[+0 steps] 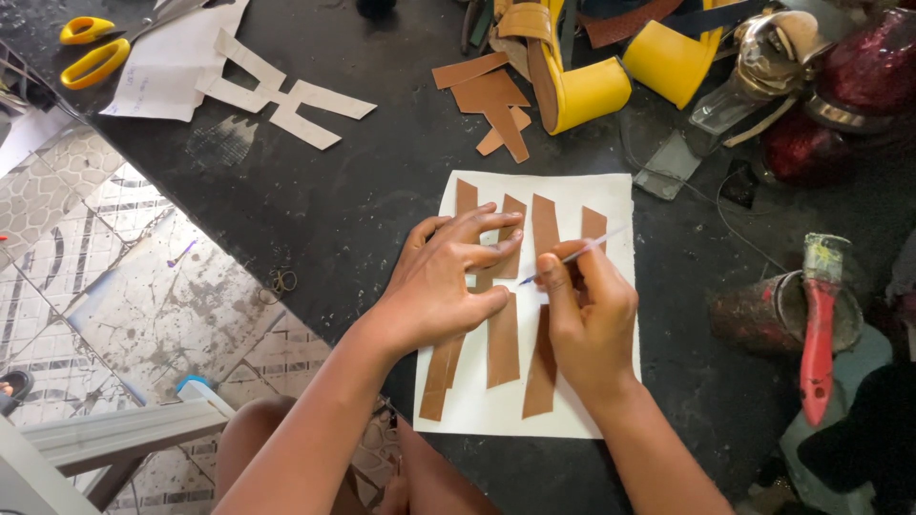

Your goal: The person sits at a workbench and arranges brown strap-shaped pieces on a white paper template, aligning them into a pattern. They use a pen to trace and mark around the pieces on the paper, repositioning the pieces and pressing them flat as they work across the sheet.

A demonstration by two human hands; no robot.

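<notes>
Tracing brown strips on white paper at the dark counter.

My left hand (448, 281) lies flat with fingers spread, pressing down the brown strips (503, 339) on the white sheet (611, 205), which sits near the counter's (363, 191) near edge. My right hand (590, 315) is closed around a thin pen (572, 257), its tip touching a strip just beside my left fingertips. To the far left lie yellow-handled scissors (91, 52) and a pale paper pattern (277, 95); to the right, a red-handled brush (819, 329) rests on a pot.
</notes>
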